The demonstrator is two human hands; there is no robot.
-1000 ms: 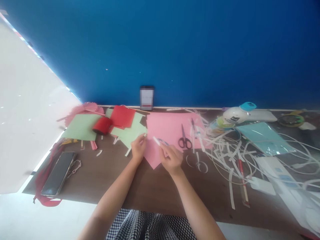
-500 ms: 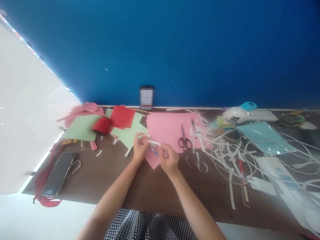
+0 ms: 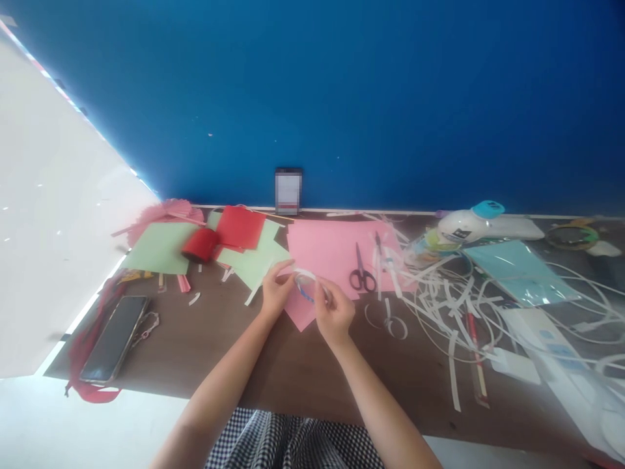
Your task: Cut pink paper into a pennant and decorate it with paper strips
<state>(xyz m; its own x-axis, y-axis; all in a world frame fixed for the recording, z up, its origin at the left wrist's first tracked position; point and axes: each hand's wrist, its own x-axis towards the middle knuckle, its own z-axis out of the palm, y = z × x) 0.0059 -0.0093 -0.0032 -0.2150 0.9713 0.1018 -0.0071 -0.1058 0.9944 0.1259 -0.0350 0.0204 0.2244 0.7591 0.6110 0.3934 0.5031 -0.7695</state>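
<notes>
Past a round red tube, a curved white-and-blue strip is pinched over pink paper by the left hand and right hand, fingers nearly closed. The paper is partly covered by black-handled metal scissors.

white strip, bent, arching upward

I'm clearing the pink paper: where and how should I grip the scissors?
Take the scissors by their handle loops, probably from the person's near side: they lie flat on the pink paper, loops toward the person, blades toward the blue wall.
</notes>
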